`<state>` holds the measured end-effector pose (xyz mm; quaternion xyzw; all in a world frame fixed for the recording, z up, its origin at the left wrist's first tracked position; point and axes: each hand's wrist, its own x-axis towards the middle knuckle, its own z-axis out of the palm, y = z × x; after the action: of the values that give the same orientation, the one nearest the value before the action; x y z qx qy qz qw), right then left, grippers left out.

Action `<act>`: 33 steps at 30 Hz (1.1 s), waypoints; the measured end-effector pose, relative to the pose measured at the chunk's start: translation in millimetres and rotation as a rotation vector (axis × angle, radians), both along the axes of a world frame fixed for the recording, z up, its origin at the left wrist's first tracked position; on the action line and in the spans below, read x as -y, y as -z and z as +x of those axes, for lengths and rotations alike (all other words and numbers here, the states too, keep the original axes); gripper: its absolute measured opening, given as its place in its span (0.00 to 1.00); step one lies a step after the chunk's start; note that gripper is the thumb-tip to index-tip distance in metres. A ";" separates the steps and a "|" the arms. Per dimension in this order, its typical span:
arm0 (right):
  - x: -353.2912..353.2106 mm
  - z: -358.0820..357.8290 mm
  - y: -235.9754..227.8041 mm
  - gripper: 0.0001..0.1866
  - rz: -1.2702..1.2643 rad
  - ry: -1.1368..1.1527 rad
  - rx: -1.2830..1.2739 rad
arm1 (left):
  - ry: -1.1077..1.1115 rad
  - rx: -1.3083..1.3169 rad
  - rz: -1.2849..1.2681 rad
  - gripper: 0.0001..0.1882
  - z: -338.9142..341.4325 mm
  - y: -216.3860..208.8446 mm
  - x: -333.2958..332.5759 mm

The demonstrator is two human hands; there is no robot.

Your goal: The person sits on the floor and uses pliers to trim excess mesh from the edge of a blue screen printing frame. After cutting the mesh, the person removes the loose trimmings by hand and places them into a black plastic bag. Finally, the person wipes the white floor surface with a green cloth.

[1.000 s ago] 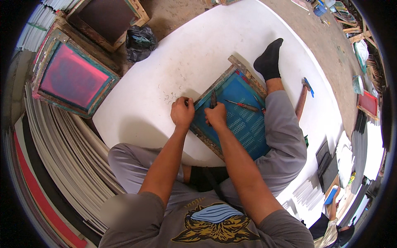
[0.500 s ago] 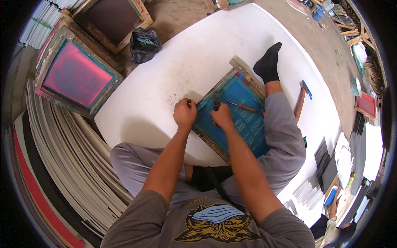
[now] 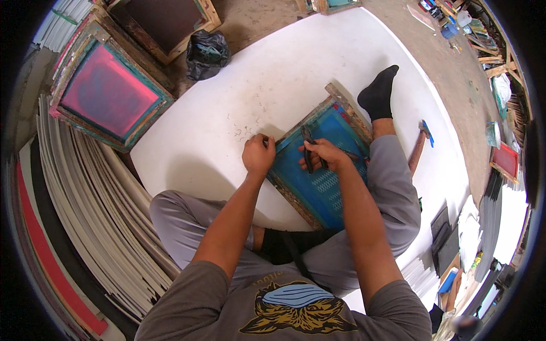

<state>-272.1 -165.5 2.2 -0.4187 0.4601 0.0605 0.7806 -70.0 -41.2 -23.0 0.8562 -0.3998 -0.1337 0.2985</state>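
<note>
A wooden screen-printing frame with blue mesh lies tilted between my legs on a white sheet. My right hand is over the mesh, wrapped round pliers with black handles; their jaws point toward the far end. Partly behind that hand, a thin screwdriver rests on the mesh. My left hand is closed beside the frame's left rail, and whatever its fingers hold is hidden. Small bent staples are scattered on the sheet just beyond it.
A hammer lies right of my outstretched leg. A pink-meshed frame leans at the left above stacked sheets. A black plastic bag stands at the far left edge. Another person's arm shows at the lower right.
My right hand has shifted right and turned, carrying the pliers off the frame's left side with its fingers loosened. It now covers part of the screwdriver. My left hand stays near the rail.
</note>
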 end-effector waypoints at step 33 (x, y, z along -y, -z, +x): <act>-2.9 20.7 0.4 0.14 -0.202 0.042 -0.177 | 0.011 0.011 -0.002 0.14 -0.5 -3.9 1.7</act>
<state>-251.4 -162.6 1.8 -0.4786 0.5395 0.0342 0.6919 -70.5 -42.9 -19.1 0.8544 -0.4063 -0.1301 0.2966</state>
